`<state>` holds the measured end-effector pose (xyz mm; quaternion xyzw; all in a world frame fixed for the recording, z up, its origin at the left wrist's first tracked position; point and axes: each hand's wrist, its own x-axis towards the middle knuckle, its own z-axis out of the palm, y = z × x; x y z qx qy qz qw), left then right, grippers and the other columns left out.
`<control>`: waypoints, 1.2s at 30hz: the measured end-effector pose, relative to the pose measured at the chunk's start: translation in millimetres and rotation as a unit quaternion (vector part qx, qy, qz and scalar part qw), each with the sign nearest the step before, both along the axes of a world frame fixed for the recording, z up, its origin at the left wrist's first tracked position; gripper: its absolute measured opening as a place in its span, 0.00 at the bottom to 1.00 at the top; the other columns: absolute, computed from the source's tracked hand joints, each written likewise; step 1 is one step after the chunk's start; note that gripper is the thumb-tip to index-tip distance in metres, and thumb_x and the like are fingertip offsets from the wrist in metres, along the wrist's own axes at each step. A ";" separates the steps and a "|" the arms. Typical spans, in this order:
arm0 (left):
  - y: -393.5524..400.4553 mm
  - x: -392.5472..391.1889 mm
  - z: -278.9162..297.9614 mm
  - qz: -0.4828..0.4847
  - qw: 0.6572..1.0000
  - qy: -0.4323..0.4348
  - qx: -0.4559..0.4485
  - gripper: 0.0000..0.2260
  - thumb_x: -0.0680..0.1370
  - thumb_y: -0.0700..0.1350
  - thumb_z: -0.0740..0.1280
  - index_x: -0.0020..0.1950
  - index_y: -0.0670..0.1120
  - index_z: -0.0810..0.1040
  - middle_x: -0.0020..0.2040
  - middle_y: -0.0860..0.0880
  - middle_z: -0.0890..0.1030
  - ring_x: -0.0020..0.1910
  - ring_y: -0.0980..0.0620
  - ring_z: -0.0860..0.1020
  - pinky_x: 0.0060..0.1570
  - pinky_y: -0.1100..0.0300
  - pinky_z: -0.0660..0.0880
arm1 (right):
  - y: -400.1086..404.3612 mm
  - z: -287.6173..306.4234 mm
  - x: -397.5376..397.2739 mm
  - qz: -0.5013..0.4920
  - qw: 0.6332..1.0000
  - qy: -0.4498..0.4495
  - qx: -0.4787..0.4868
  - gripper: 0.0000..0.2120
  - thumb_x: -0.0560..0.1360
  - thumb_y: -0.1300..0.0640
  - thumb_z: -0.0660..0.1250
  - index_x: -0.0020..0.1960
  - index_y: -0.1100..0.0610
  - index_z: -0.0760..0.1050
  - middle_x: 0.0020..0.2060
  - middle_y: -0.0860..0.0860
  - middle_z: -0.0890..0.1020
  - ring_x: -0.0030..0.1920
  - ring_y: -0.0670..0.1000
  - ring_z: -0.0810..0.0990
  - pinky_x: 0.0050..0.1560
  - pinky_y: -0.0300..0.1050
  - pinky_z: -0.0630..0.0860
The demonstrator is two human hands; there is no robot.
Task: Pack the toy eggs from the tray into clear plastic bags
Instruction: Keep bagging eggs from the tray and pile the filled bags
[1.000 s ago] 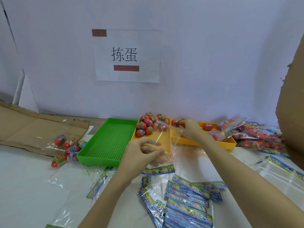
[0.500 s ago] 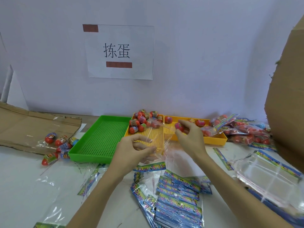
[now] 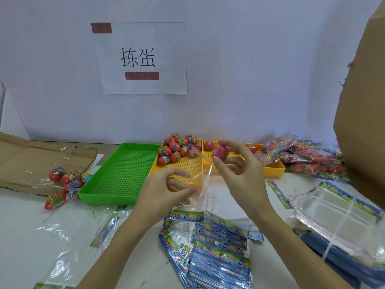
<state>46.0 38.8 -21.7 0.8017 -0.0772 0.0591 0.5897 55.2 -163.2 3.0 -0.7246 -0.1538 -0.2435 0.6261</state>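
Cardboard (image 3: 41,161) lies flat at the bench's left edge, with a few loose toy eggs (image 3: 62,180) on crumpled film at its near corner. Next comes the green tray (image 3: 123,176), then the yellow tray (image 3: 187,165) with its heap of eggs (image 3: 179,149) in the far left corner. The left hand (image 3: 164,188) pinches the mouth of a clear plastic bag (image 3: 200,174) above the yellow tray's near edge. The right hand (image 3: 237,165) pinches a pink egg (image 3: 220,152) between thumb and forefinger, just above the bag's mouth. The egg's long axis tilts, with its end pointing down-left toward the opening. The film looks limp, so the mouth may fold shut, and the egg could catch the lip and drop into the tray. Filled bags (image 3: 308,157) are piled toward the right edge.
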 end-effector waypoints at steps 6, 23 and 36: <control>-5.6 -4.7 -0.6 -0.021 0.996 -0.073 0.053 0.18 0.73 0.44 0.81 0.60 0.54 0.81 0.40 0.51 0.88 0.36 0.52 0.87 0.41 0.54 0.85 | 10.4 -2.5 -6.9 -0.005 0.983 -0.111 -0.146 0.17 0.76 0.69 0.72 0.61 0.54 0.77 0.56 0.49 0.78 0.53 0.47 0.82 0.51 0.40 0.82; -10.0 -5.5 0.3 -0.044 0.995 -0.081 -0.026 0.16 0.76 0.43 0.79 0.62 0.53 0.82 0.53 0.52 0.87 0.45 0.48 0.87 0.49 0.55 0.83 | 14.4 -6.9 -12.2 0.054 0.992 -0.016 -0.115 0.11 0.79 0.59 0.73 0.60 0.51 0.84 0.53 0.47 0.84 0.48 0.45 0.87 0.49 0.42 0.84; -9.6 -8.0 1.7 -0.011 0.995 -0.098 0.013 0.15 0.75 0.40 0.79 0.60 0.51 0.83 0.43 0.56 0.85 0.39 0.52 0.81 0.42 0.59 0.80 | 18.5 -7.6 -15.6 0.079 0.980 0.031 -0.181 0.05 0.81 0.54 0.70 0.53 0.55 0.82 0.44 0.46 0.85 0.43 0.45 0.86 0.45 0.45 0.84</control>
